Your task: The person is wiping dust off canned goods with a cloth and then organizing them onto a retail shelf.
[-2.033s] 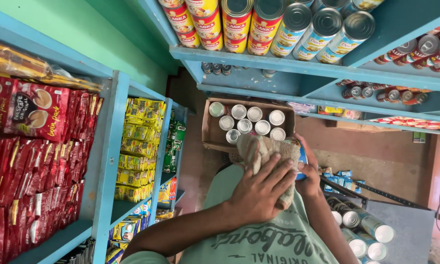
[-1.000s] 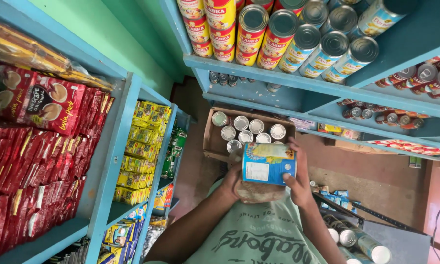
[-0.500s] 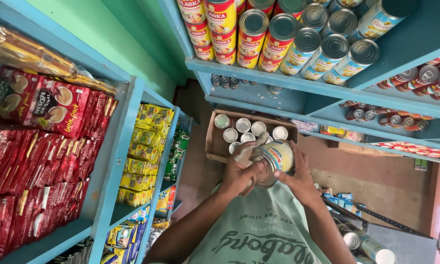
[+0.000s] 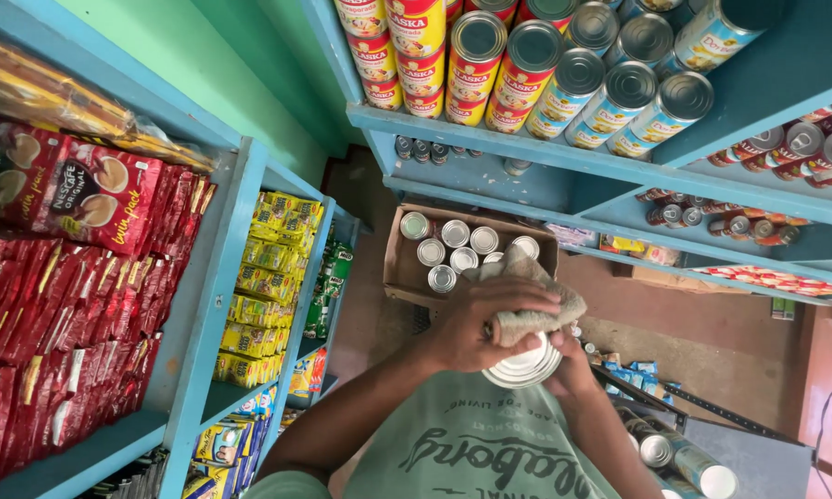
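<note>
Pressing grey cloth (image 4: 527, 300) w/ left hand (image 4: 471, 323) onto tin can (image 4: 524, 365); right hand (image 4: 573, 365) grips can underneath.

On our left we see red sachets (image 4: 55, 305) packed along the blue shelf, with yellow packets (image 4: 268, 286) farther down and green ones (image 4: 328, 286) beyond. Overhead stand cans with red-and-yellow labels (image 4: 453, 65), and beside them cans with blue-and-white labels (image 4: 638, 111). On the floor an open brown carton (image 4: 407, 268) holds silver-topped cans (image 4: 453, 245).
</note>
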